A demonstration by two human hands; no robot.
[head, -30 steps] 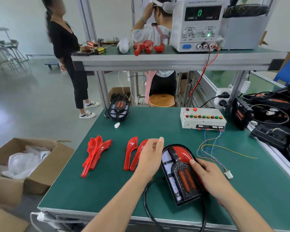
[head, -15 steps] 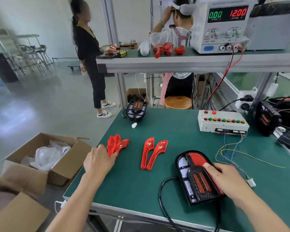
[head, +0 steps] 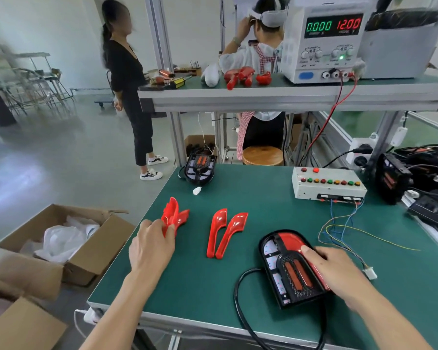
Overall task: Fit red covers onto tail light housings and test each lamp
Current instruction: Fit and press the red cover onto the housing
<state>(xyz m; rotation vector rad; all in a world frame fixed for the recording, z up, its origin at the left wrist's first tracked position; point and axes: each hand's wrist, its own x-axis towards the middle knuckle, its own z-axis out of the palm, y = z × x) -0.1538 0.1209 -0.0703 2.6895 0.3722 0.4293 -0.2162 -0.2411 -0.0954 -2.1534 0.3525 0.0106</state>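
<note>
left hand has its fingers closing on the cover stack, far left of the housing. best lift just the top one. right hand lies flat, fingers spread, steadying the housing on the worktop.

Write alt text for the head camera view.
A person's left hand grips a stack of red plastic covers on a green workbench while the right hand rests on a black tail light housing. Two loose red covers lie between them; a grey power supply sits on the shelf.
</note>
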